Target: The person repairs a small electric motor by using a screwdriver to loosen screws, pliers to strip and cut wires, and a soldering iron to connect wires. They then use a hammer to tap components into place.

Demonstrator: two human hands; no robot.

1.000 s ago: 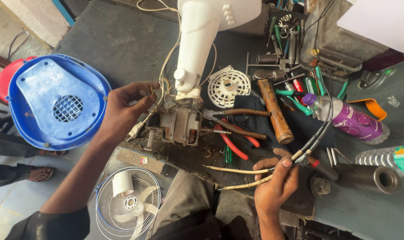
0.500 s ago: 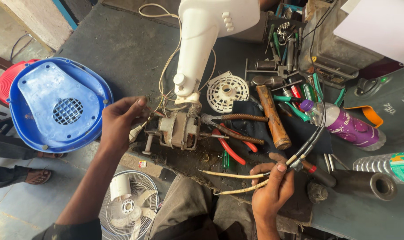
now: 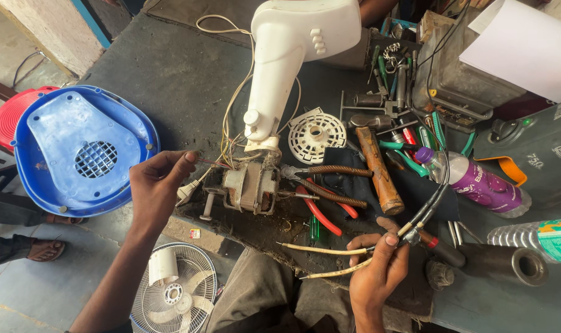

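My left hand (image 3: 157, 185) pinches a thin reddish wire (image 3: 211, 163) that leads to the bare fan motor (image 3: 249, 188) on the dark workbench (image 3: 169, 74). The motor sits at the foot of a white fan body (image 3: 292, 43) with several loose wires (image 3: 231, 132) hanging from it. My right hand (image 3: 379, 271) is closed on the tip of a black cable (image 3: 431, 200), where two yellowish sleeved leads (image 3: 323, 259) stick out to the left. Red-handled pliers (image 3: 323, 213) lie between the two hands.
A blue fan cover (image 3: 83, 151) rests at the bench's left edge over a red one (image 3: 15, 111). A white grille disc (image 3: 317, 132), a wooden-handled hammer (image 3: 379, 176), tools, a purple-labelled bottle (image 3: 478, 182), a metal pipe (image 3: 508, 262) and a small fan (image 3: 169, 290) on the floor surround me.
My left hand has drawn away from the motor to the left, pulling the thin wire out straight. The right hand keeps its hold on the cable.
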